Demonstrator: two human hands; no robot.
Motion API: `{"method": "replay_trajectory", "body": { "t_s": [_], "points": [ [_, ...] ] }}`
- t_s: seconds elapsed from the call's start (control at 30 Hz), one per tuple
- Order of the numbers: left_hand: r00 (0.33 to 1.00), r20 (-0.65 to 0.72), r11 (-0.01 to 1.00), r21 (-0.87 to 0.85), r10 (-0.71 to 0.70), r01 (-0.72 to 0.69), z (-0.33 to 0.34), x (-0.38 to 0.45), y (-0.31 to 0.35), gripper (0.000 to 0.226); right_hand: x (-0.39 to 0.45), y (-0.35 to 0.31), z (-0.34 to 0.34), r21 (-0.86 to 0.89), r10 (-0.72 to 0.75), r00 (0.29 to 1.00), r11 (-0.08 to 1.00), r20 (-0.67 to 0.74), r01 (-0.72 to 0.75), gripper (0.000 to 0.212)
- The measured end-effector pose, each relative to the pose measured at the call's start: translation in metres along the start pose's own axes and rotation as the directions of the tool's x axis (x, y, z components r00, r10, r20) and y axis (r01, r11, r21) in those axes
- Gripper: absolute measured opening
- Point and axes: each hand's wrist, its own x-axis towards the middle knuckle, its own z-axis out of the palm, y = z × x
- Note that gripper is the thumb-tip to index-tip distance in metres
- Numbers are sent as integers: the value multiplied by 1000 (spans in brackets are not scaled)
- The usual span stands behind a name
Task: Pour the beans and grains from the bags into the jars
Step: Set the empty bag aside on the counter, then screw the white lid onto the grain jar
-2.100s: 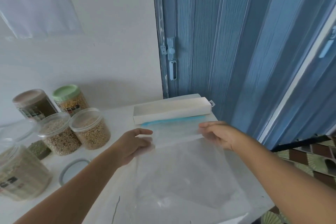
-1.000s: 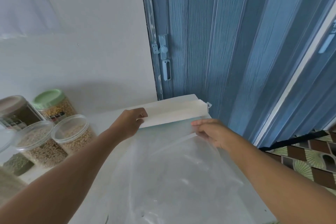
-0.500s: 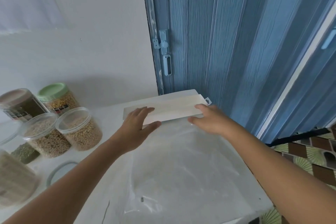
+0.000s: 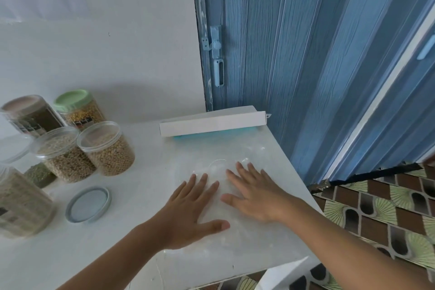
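Fingers (image 4: 202,180) of the left hand (image 4: 190,209) straight and spread wide, flat on a clear bag (image 4: 235,231) on the table (image 4: 131,195). Right hand (image 4: 255,193) just beside it, also flat and spread, holding nothing, only pressing down.

Bag thin, see-through, looks empty and very light. Soft and floppy, probably slippery too, and easy to tear or blow away. Hard to see its edges against the pale table. Best to pinch at one edge or corner, with thumb and one finger, then lift slowly. Better two hands for opening the mouth.

Past the hands, a long white box (image 4: 213,123) with a blue strip under it, lying by the blue door (image 4: 306,54).

Off to the left, jars (image 4: 106,148) standing close together, mostly full of beans and grains. Two clear ones in front, one with a green lid (image 4: 71,99) behind. Loose grey lid (image 4: 88,203) lying flat on the table near them. Jars look stiff and fairly heavy when full, smooth on the sides. Best to grip round the middle, with the whole hand.

No full bag of beans in sight here.
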Motion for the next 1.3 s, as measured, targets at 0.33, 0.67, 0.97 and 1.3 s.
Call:
{"method": "replay_trajectory", "body": {
  "t_s": [0.33, 0.67, 0.97, 1.3],
  "points": [
    [997, -76, 988, 155, 12, 0, 19, 5, 1, 109, 3, 6, 31, -60, -15, 983, 998, -184, 4, 79],
    [993, -121, 994, 111, 4, 9, 25, 5, 0, 110, 2, 5, 33, -32, -12, 980, 999, -198, 6, 76],
    [927, -327, 886, -463, -185, 13, -18, -7, -7, 77, 0, -5, -29, 418, 78, 996, 907, -31, -58, 77],
    [716, -598, 919, -94, -360, 384, -86, -58, -72, 93, 40, -104, -92, 70, -162, 951, 980, -262, 186, 79]
  ]
}}
